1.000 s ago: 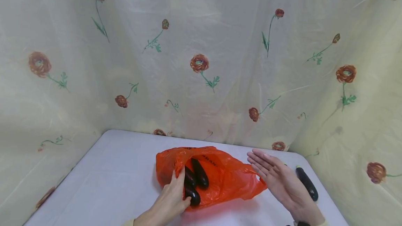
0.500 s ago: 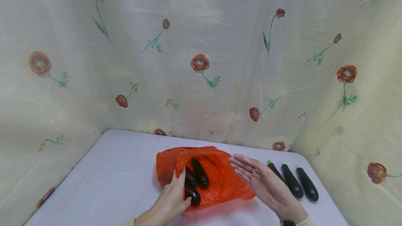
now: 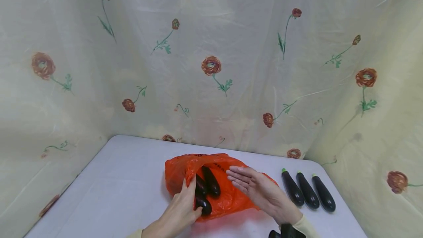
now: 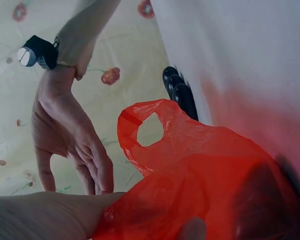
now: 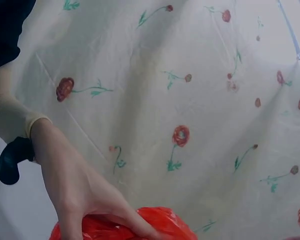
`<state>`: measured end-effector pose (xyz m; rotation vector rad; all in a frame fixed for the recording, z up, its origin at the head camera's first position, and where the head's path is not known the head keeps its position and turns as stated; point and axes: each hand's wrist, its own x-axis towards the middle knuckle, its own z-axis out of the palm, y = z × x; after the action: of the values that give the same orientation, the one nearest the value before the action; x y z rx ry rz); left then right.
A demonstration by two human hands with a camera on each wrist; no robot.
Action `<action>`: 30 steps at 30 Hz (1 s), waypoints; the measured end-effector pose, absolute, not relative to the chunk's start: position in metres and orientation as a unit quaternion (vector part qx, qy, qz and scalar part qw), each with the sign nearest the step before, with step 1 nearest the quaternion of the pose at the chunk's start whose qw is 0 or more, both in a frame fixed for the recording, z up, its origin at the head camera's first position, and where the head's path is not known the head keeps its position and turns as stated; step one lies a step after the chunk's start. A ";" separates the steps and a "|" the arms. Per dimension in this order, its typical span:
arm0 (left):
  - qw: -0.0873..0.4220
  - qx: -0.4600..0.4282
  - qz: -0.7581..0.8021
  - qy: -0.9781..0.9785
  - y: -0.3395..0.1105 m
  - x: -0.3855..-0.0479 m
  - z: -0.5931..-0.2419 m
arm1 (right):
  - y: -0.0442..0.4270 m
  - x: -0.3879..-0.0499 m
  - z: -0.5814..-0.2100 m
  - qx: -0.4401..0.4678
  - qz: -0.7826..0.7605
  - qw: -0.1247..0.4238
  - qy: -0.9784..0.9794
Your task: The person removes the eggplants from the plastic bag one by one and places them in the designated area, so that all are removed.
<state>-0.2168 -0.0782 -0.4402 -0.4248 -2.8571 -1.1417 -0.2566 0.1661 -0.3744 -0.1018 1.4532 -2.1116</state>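
Observation:
An orange-red plastic bag (image 3: 180,172) lies on its side on the table, its mouth facing me. Several dark eggplants (image 3: 211,182) show inside. My left hand (image 3: 178,208) grips the near-left edge of the bag's mouth, the thumb close to the lowest eggplant (image 3: 203,205). In the right wrist view, this left hand (image 5: 85,192) pinches the red plastic. My right hand (image 3: 264,194) hovers before the right part of the bag, fingers straight and holding nothing. The left wrist view shows the right hand (image 4: 72,127) beside the bag's looped handle (image 4: 127,127).
Three eggplants (image 3: 308,191) lie side by side at the right of the white table (image 3: 132,179), green stem ends toward the back. A flower-printed curtain (image 3: 211,102) encloses the back and sides.
My right hand has moved left, from near the eggplants on the table to in front of the bag's mouth. The left hand has kept its grip on the bag.

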 end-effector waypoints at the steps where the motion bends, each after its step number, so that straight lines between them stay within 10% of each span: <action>1: 0.021 -0.137 -0.366 -0.920 -0.078 -0.217 -0.440 | 0.164 -0.258 -0.376 -0.036 -0.789 0.289 0.540; 30: 0.008 -0.140 -0.364 -0.921 -0.079 -0.217 -0.441 | 0.122 -0.300 -0.409 0.099 -0.795 0.280 0.529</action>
<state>-0.2171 -0.0792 -0.4407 -0.4374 -2.8786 -1.1377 -0.3003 0.1221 -0.4090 0.2656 1.4168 -2.1314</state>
